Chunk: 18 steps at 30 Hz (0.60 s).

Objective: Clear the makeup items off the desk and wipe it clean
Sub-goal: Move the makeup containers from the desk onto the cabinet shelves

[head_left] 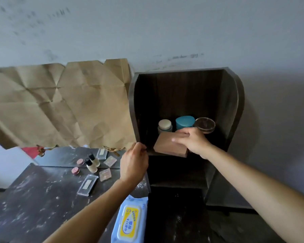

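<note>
Right hand: gripped a box on the shelf.
Left hand: held the shelf's edge.
Risk: a shove could topple the jars behind the right hand.

No text is legible. The wet-wipe pack on the surface carries a yellow lid label with blue characters, too blurred to read. The clear makeup cases bear pale labels, unreadable. Dark marks on the wall are indecipherable.
</note>
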Each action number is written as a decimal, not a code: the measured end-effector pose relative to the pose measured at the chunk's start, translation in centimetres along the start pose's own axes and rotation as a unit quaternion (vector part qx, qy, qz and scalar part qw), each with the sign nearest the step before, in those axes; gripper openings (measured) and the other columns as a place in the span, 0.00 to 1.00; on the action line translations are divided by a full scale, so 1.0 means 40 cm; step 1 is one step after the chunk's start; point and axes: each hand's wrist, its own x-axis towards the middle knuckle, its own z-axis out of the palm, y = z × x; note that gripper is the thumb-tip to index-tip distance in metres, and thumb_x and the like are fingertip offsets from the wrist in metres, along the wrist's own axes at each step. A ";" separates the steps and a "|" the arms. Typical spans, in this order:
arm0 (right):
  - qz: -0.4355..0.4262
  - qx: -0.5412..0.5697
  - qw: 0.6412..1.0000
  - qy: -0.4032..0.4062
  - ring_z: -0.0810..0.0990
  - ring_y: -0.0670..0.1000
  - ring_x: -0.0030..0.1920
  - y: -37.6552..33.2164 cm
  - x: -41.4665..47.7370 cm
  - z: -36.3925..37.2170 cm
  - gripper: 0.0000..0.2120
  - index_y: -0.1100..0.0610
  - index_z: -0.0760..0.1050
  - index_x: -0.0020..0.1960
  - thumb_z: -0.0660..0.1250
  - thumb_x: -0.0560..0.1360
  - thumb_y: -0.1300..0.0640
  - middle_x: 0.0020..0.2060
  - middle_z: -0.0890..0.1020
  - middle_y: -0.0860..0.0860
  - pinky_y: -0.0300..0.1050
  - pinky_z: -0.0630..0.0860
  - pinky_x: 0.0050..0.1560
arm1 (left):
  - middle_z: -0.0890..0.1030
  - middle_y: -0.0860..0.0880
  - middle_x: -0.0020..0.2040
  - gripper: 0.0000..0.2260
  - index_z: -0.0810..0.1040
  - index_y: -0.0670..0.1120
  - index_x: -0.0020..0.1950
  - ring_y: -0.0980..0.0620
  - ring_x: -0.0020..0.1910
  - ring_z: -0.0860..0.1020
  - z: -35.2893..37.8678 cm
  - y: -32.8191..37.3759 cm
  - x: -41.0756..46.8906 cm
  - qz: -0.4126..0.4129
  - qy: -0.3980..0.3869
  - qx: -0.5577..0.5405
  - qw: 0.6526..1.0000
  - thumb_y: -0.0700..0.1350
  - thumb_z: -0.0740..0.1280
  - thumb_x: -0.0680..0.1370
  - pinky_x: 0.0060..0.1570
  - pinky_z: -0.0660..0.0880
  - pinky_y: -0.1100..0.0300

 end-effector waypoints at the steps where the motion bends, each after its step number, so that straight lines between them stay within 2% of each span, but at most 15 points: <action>1: -0.002 -0.030 1.000 -0.001 0.81 0.48 0.47 -0.005 0.017 0.010 0.18 0.53 0.80 0.55 0.76 0.67 0.50 0.48 0.83 0.50 0.41 0.77 0.45 | 0.80 0.46 0.41 0.04 0.77 0.43 0.45 0.43 0.39 0.78 -0.009 -0.008 0.002 -0.028 0.004 -0.003 1.000 0.38 0.68 0.72 0.37 0.74 0.52; 3: -0.018 -0.087 0.996 0.003 0.80 0.49 0.49 -0.015 0.032 0.032 0.19 0.53 0.80 0.56 0.75 0.67 0.50 0.49 0.83 0.50 0.44 0.77 0.48 | 0.79 0.46 0.42 0.06 0.74 0.44 0.47 0.44 0.41 0.77 -0.020 -0.021 0.008 -0.075 0.009 -0.009 0.997 0.41 0.70 0.72 0.40 0.72 0.53; 6: -0.057 -0.132 0.989 0.018 0.80 0.51 0.52 -0.018 0.021 0.065 0.19 0.53 0.78 0.60 0.73 0.69 0.52 0.52 0.82 0.50 0.46 0.78 0.51 | 0.80 0.48 0.45 0.12 0.72 0.44 0.54 0.47 0.43 0.78 -0.027 -0.034 0.023 -0.129 0.000 -0.034 0.991 0.46 0.70 0.74 0.43 0.73 0.54; 8: -0.095 -0.160 0.982 0.034 0.80 0.52 0.53 -0.009 0.012 0.074 0.18 0.52 0.78 0.60 0.72 0.70 0.53 0.53 0.83 0.50 0.45 0.77 0.51 | 0.81 0.49 0.46 0.14 0.73 0.45 0.58 0.48 0.43 0.80 -0.029 -0.033 0.030 -0.129 -0.015 -0.053 0.990 0.45 0.70 0.75 0.45 0.75 0.54; 10: -0.115 -0.164 0.979 0.027 0.80 0.51 0.54 0.000 0.006 0.074 0.18 0.52 0.79 0.58 0.73 0.70 0.50 0.53 0.82 0.50 0.45 0.76 0.52 | 0.83 0.48 0.45 0.11 0.76 0.45 0.56 0.47 0.44 0.81 -0.026 -0.031 0.033 -0.113 -0.021 -0.057 0.992 0.43 0.69 0.75 0.45 0.75 0.54; 13: -0.112 -0.171 0.978 -0.028 0.74 0.50 0.58 -0.003 -0.008 0.065 0.29 0.52 0.77 0.60 0.75 0.64 0.40 0.57 0.75 0.50 0.45 0.72 0.59 | 0.83 0.45 0.44 0.09 0.76 0.43 0.54 0.43 0.46 0.80 -0.018 -0.031 0.032 -0.098 -0.012 -0.051 0.994 0.41 0.68 0.75 0.44 0.74 0.53; 15: -0.120 -0.219 0.966 -0.060 0.69 0.51 0.64 -0.009 -0.015 0.060 0.32 0.53 0.75 0.64 0.76 0.63 0.43 0.64 0.69 0.51 0.44 0.67 0.63 | 0.83 0.45 0.43 0.09 0.76 0.42 0.55 0.41 0.46 0.80 -0.014 -0.034 0.031 -0.094 -0.010 -0.054 0.994 0.40 0.68 0.75 0.44 0.75 0.51; 18: -0.149 -0.269 0.950 -0.062 0.65 0.54 0.69 -0.007 -0.014 0.062 0.28 0.55 0.73 0.66 0.74 0.69 0.48 0.69 0.67 0.53 0.48 0.66 0.67 | 0.83 0.44 0.42 0.08 0.76 0.41 0.54 0.41 0.45 0.79 -0.012 -0.036 0.031 -0.089 -0.013 -0.054 0.994 0.40 0.67 0.75 0.43 0.75 0.51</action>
